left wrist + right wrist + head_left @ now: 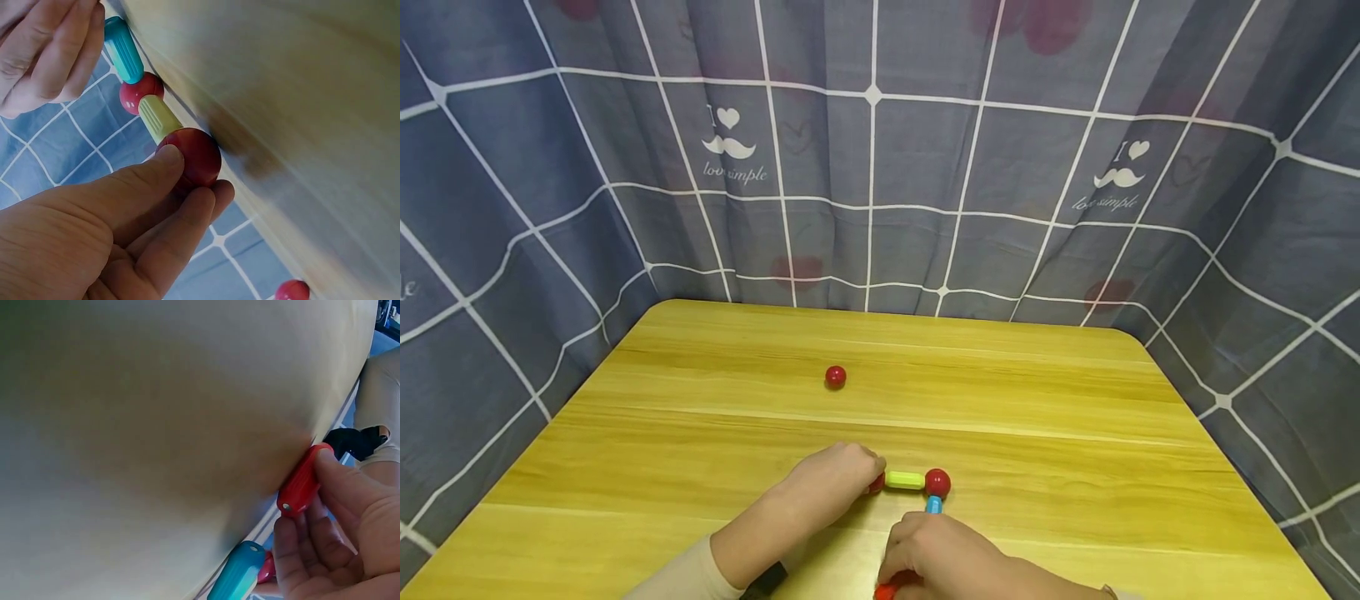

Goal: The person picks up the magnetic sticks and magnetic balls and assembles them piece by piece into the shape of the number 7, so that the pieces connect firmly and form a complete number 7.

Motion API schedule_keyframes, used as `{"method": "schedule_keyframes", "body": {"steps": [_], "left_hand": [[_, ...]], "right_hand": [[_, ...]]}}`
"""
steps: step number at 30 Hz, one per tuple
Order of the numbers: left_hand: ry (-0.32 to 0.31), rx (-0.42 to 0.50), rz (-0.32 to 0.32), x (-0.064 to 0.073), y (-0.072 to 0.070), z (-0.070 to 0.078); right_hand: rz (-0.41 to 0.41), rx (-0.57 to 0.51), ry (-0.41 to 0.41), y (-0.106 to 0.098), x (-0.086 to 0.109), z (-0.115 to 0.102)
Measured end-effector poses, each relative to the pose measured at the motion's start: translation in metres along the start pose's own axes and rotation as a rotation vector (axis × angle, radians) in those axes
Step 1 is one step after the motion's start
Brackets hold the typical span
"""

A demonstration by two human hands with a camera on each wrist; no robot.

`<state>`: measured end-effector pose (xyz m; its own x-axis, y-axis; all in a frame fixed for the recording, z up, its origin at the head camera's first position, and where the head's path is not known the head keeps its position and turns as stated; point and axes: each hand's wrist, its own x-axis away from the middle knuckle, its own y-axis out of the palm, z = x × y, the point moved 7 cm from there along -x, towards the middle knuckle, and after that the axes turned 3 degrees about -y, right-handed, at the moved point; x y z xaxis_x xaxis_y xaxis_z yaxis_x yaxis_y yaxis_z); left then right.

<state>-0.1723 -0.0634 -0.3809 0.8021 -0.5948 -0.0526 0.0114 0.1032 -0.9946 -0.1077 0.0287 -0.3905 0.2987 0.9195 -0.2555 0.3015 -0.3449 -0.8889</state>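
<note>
My left hand (831, 483) pinches a dark red ball (199, 156) between thumb and fingers. Joined to that ball is a short yellow-green rod (905, 480), whose other end meets a second red ball (937, 482). From there a blue rod (125, 51) extends toward my right hand (943, 554), which partly covers it in the head view. Thumb and fingertips of the right hand grip a bright red ribbed rod (304, 481) close over the table. The blue rod's near end shows beside it in the right wrist view, apart from the red rod.
Farther back on the wooden table (1037, 392) lies a loose red ball (836, 377). A blue-grey curtain (820, 150) with white grid lines surrounds the table's back and sides. Near the left forearm, a black band (356, 442) shows at the wrist.
</note>
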Motion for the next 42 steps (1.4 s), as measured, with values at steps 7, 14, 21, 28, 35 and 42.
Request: {"method": "schedule_keyframes", "body": {"steps": [7,14,21,28,35,42], "left_hand": [[0.000,0.006,0.004,0.000,0.000,0.000],[0.003,0.011,-0.010,0.000,-0.001,0.001],[0.008,0.017,0.005,0.001,-0.002,0.002],[0.024,-0.090,0.070,0.008,-0.010,0.008],[0.057,-0.043,0.236,0.023,-0.025,0.030],[0.007,0.183,0.109,0.031,-0.013,0.042]], "right_hand": [[0.030,-0.061,0.024,-0.008,0.003,0.008],[0.194,-0.010,0.101,-0.043,0.018,0.037],[0.131,0.141,0.080,-0.050,0.025,0.060],[0.092,0.111,-0.005,-0.045,0.027,0.062],[0.049,0.126,-0.029,-0.041,0.025,0.060],[0.020,0.160,-0.018,-0.040,0.024,0.062]]}}
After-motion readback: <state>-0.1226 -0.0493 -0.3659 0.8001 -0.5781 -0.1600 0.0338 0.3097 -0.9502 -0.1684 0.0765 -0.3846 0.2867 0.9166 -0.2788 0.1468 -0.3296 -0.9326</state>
